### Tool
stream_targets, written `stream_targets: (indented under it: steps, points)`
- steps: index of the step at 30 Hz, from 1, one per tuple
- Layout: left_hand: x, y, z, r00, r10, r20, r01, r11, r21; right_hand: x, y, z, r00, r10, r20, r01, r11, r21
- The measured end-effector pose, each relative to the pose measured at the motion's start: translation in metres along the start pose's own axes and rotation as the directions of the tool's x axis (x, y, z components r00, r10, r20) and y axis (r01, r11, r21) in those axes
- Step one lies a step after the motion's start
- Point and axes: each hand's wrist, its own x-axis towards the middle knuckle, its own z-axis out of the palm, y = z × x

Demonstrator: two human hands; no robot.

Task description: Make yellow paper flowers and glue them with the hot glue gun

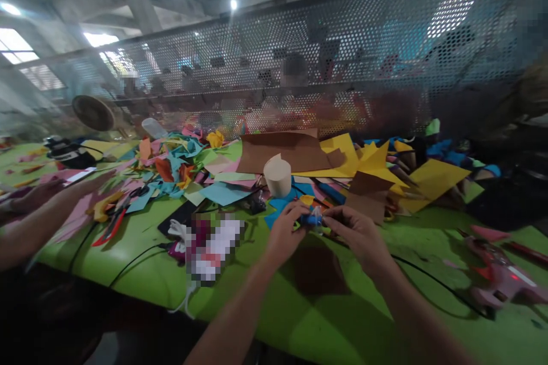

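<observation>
My left hand (286, 232) and my right hand (355, 231) meet over the green table (274, 319), both pinched on a small blue piece (311, 218) held between their fingertips. The picture is smeared, so what the piece is stays unclear. A dark brown paper sheet (319, 271) lies flat on the table just below my hands. A cream roll (277, 177) stands upright a little beyond them.
Scraps of coloured paper (180, 168) and large brown and yellow sheets (342, 154) cover the far half of the table. A pink glue gun (503, 282) with its cord lies at the right. Red-handled scissors (113, 222) lie left. Another person's arm (38, 211) reaches in from the left.
</observation>
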Motion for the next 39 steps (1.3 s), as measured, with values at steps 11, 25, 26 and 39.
stream_targets:
  steps: [11,25,26,39]
  points:
    - [-0.001,0.001,-0.002,0.999,-0.011,0.052,0.008,0.997,0.076,0.001,0.000,-0.001,1.000,0.009,0.002,-0.008,0.997,-0.073]
    - [0.003,0.011,-0.004,0.986,-0.148,0.074,0.157,0.976,-0.149,-0.003,-0.001,-0.002,0.987,-0.155,-0.044,0.151,0.984,-0.093]
    - [0.003,0.012,-0.003,0.981,-0.182,0.074,0.192,0.967,-0.167,-0.004,-0.002,-0.002,0.981,-0.193,-0.035,0.189,0.977,-0.096]
    - [0.002,0.008,0.001,0.977,-0.206,0.052,0.212,0.928,-0.306,-0.008,0.001,0.000,0.936,-0.351,0.037,0.336,0.853,-0.399]
